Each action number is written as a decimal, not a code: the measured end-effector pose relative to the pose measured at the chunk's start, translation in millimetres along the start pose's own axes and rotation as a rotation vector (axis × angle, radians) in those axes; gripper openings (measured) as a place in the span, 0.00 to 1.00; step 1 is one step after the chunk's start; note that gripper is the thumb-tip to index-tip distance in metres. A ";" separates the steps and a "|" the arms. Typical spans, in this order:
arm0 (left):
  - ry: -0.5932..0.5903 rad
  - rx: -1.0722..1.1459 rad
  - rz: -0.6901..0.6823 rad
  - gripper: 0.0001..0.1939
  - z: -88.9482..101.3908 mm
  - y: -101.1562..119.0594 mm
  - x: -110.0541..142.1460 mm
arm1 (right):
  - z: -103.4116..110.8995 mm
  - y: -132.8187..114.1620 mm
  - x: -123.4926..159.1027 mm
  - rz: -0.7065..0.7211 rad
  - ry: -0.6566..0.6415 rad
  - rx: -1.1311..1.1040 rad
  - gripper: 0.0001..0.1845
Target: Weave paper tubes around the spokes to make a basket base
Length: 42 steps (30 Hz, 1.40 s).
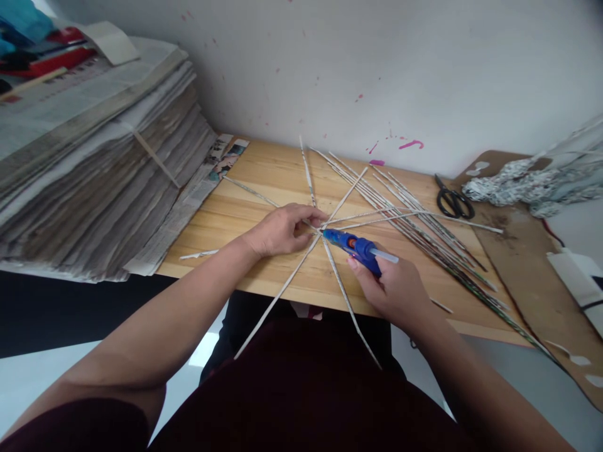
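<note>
Mid-frame on the counter (271, 162), the star of rolled-paper sticks (304, 257) looks light, stiffish, easily creased; best held near its crossing. The left hand (282, 230) curls there, though I can't tell if it's pinching; the right hand (396, 285) grips a blue glue gun (362, 250).

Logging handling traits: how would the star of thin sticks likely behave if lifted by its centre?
The star of thin sticks probably feels light, since each stick is slender. It looks fairly stiff: two ends run past the edge of the table with little visible sag. On the right it might catch, as it appears to cross the loose sticks.
</note>
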<state>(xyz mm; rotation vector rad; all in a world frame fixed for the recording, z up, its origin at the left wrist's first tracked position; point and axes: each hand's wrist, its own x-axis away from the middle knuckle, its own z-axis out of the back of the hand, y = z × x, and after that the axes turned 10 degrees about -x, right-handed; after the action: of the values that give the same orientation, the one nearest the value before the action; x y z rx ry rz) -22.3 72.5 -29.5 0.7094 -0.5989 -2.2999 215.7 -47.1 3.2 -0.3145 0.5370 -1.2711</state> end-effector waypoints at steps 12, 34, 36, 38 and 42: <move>0.002 0.003 -0.006 0.26 0.7 1.1 0.1 | 1.3 -0.2 -1.3 -0.004 -0.028 -0.021 0.15; -0.105 -0.094 0.086 0.22 0.1 -9.8 8.5 | 83.2 35.5 86.8 -0.269 0.077 -0.241 0.16; -0.123 -0.087 0.100 0.22 0.0 -12.1 9.8 | 110.0 49.4 110.2 -0.314 0.165 -0.126 0.21; -0.135 -0.079 0.116 0.22 -0.4 -13.4 10.7 | 136.7 64.8 131.5 -0.312 0.200 -0.007 0.23; -0.122 -0.082 0.143 0.22 -1.3 -14.4 11.3 | 180.8 101.6 167.8 -0.352 0.112 0.238 0.26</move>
<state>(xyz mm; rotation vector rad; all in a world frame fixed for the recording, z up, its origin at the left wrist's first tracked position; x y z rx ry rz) -35.2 74.3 -42.5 0.4752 -0.5878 -2.2315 429.9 -192.3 68.3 -0.1407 0.4302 -1.6852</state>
